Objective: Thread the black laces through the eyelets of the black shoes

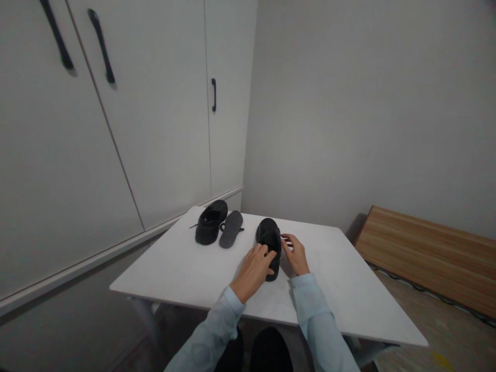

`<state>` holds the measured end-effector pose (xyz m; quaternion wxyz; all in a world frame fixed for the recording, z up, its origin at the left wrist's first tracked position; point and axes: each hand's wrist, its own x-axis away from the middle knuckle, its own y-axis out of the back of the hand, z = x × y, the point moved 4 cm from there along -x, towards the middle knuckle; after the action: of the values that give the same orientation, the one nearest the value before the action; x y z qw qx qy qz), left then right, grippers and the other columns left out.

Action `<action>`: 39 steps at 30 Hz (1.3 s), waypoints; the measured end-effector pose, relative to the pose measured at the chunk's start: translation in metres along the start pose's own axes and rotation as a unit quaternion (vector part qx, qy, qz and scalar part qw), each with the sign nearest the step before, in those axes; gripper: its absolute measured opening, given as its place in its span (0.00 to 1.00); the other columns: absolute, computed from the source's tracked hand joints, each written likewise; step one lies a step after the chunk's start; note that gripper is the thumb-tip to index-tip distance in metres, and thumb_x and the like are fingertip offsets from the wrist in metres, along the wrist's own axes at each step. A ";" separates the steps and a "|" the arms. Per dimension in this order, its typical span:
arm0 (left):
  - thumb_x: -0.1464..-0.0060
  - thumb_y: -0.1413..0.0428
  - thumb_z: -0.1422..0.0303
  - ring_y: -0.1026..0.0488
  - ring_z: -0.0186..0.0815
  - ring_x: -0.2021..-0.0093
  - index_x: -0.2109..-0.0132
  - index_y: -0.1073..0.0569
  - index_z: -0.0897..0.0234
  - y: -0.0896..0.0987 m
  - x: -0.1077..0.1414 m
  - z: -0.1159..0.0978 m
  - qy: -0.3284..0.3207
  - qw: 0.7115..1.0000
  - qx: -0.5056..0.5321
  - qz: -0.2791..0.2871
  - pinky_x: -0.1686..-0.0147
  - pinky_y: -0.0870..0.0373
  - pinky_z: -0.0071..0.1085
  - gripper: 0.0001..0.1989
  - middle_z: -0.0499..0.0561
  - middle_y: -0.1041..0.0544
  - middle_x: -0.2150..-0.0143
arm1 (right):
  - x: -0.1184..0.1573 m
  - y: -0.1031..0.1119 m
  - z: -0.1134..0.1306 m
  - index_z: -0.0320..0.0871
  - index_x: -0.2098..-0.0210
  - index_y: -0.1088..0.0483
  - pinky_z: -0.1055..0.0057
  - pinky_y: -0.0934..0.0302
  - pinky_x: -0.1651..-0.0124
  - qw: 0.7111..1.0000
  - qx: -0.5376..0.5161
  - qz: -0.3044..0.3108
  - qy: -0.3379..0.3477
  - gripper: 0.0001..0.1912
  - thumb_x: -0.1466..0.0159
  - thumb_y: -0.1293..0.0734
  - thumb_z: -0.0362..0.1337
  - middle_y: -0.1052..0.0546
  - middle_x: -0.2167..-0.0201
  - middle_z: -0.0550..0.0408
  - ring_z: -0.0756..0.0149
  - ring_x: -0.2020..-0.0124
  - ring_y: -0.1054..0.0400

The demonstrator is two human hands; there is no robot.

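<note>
A black shoe rests on the white table, its toe pointing away from me and its heel toward me. Across its opening from the left lies my left hand, with bent fingers gripping the shoe near the rim; some fingertips are hidden inside. Close against the shoe's right side is my right hand, fingers slightly apart, and I see nothing held in it. Farther left stands a second black shoe with a lace sticking out. Beside that one lies a flat dark grey insole, with a dark strip or lace partly under it.
The white table stands near white cabinets with black handles on the left. A grey wall is behind it. To the right sits a wood-grain board or box, with a cable along the floor.
</note>
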<state>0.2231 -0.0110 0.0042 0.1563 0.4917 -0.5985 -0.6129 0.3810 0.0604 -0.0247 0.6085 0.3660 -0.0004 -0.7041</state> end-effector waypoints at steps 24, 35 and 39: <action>0.43 0.47 0.60 0.28 0.36 0.62 0.59 0.27 0.61 0.056 -0.041 0.030 0.023 0.994 0.106 0.002 0.60 0.35 0.29 0.11 0.50 0.24 0.63 | 0.005 -0.003 0.013 0.45 0.46 0.38 0.57 0.45 0.42 0.990 -0.100 0.066 0.067 0.22 0.40 0.38 0.41 0.36 0.41 0.46 0.55 0.40 0.43; 0.39 0.55 0.67 0.29 0.37 0.56 0.54 0.31 0.63 0.048 -0.046 0.101 0.215 0.973 -0.060 -0.063 0.59 0.34 0.28 0.11 0.56 0.27 0.55 | 0.004 -0.001 0.011 0.47 0.48 0.36 0.55 0.46 0.41 0.989 -0.123 0.059 0.056 0.21 0.41 0.37 0.39 0.35 0.43 0.48 0.54 0.41 0.42; 0.42 0.51 0.66 0.29 0.41 0.54 0.51 0.33 0.63 0.021 -0.037 0.116 0.230 0.968 -0.096 -0.009 0.59 0.32 0.32 0.12 0.58 0.29 0.53 | 0.005 -0.001 0.013 0.47 0.48 0.36 0.55 0.46 0.42 0.989 -0.123 0.061 0.050 0.20 0.41 0.37 0.38 0.35 0.43 0.48 0.54 0.41 0.42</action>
<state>0.1411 0.0804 0.0148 0.3311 0.6072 -0.4803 -0.5394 0.3739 0.0506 -0.0180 0.6896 0.3223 0.0944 -0.6416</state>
